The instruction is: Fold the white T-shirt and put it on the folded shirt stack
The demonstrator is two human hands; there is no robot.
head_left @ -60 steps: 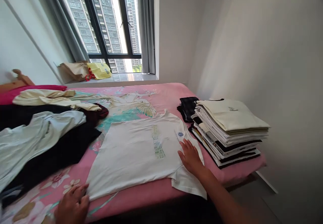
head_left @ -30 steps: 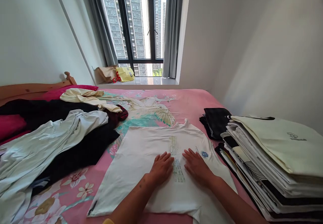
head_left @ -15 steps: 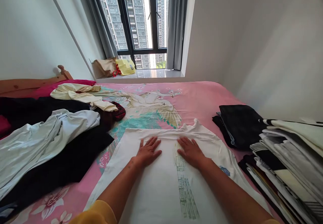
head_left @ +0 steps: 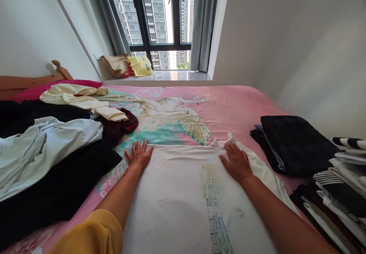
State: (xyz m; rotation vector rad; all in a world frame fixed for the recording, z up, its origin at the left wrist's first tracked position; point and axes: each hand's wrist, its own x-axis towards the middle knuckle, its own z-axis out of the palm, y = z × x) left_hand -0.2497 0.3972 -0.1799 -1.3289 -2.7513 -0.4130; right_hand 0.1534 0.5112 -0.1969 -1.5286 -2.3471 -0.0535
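Note:
A white T-shirt (head_left: 177, 193) with a green and blue printed design lies spread over the bed in front of me. My left hand (head_left: 139, 155) rests at its far left corner, palm down, fingers spread and partly over the bedsheet. On the far right part of the shirt my right hand (head_left: 236, 161) lies flat with its fingers apart, close to the bunched collar area. Neither hand grips anything. The shirt's near end runs out of the picture.
Loose clothes, among them a pale blue garment (head_left: 51, 143) and black trousers (head_left: 65, 181), lie at left. Folded black clothes (head_left: 297, 145) and a stack of folded clothes (head_left: 343, 193) stand at right. Paper and yellow bags (head_left: 140, 66) sit on the windowsill.
My hands have moved apart over the shirt: the left out to its far left corner, the right outward to the right. The shirt's left side looks folded inward now. The view has shifted slightly.

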